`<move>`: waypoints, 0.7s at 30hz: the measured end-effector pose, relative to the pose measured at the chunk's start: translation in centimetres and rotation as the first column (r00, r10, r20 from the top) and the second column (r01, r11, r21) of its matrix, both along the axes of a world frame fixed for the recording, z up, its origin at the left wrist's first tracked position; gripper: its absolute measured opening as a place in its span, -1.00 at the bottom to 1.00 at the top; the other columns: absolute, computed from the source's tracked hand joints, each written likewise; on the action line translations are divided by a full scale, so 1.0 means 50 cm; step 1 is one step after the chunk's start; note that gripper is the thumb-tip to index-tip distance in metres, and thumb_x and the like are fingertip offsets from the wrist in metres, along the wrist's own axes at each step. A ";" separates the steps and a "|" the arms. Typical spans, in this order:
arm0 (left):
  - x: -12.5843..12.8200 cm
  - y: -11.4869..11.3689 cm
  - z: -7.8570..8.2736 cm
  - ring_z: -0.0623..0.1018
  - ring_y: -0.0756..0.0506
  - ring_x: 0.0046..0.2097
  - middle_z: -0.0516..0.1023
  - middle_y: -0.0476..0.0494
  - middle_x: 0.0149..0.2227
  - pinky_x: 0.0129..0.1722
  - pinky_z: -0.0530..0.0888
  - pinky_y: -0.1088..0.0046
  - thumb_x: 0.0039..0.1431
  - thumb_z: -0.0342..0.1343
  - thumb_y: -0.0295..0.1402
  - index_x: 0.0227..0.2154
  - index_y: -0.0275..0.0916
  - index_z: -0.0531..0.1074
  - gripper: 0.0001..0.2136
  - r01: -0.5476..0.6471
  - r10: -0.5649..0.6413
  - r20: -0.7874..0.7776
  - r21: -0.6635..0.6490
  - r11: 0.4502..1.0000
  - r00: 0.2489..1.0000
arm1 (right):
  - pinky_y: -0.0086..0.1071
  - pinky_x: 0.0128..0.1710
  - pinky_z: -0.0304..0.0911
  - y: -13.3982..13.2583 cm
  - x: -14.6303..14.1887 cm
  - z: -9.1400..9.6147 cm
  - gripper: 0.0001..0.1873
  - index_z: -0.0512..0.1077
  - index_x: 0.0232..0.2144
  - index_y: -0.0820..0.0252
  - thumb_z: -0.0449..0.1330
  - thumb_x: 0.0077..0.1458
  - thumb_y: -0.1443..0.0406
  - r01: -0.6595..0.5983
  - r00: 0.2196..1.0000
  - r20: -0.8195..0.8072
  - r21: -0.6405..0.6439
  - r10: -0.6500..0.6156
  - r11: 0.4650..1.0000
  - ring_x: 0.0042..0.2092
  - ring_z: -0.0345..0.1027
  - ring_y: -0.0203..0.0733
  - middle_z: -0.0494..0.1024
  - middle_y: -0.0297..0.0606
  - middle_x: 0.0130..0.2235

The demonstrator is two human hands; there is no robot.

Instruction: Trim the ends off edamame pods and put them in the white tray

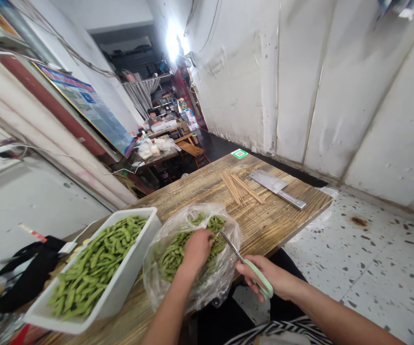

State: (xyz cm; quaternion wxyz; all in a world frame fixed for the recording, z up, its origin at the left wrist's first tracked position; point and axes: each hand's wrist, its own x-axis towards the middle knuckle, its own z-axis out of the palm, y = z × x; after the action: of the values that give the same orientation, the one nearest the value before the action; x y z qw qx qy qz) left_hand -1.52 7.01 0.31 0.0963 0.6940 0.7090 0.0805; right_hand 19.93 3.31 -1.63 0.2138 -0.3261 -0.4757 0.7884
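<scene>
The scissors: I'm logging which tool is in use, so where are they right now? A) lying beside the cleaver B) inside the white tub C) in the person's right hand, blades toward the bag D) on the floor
C: the right hand grips the green-handled scissors, blades pointing at the plastic bag of pods where the left hand reaches in.

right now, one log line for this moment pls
left hand: in plastic bag of green pods | right hand: holds scissors | white tub: pods | table: cleaver, skewers

Rough grained wooden table (264,225), glossy clear plastic bag (207,282), smooth white plastic tub (120,287), shiny metal cleaver (270,184)
</scene>
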 end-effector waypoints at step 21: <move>0.011 -0.050 0.028 0.12 0.15 -0.69 0.32 0.06 -0.63 -0.66 0.02 0.57 -0.10 0.17 -0.06 -0.51 -0.34 0.40 -0.64 -0.007 0.247 0.831 -0.281 0.960 0.498 | -0.58 -0.81 0.01 0.005 -0.001 0.008 -0.54 0.21 -0.54 0.19 0.24 -0.10 -0.04 -0.042 0.998 0.051 0.114 0.036 0.993 -0.74 0.01 -0.49 0.16 -0.57 -0.70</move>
State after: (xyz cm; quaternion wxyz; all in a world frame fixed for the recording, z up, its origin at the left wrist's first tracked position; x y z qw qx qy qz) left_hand -0.96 4.51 1.73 0.5120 0.4906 0.6210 0.3340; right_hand 19.87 3.58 -1.25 0.2050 -0.3232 -0.5317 0.7555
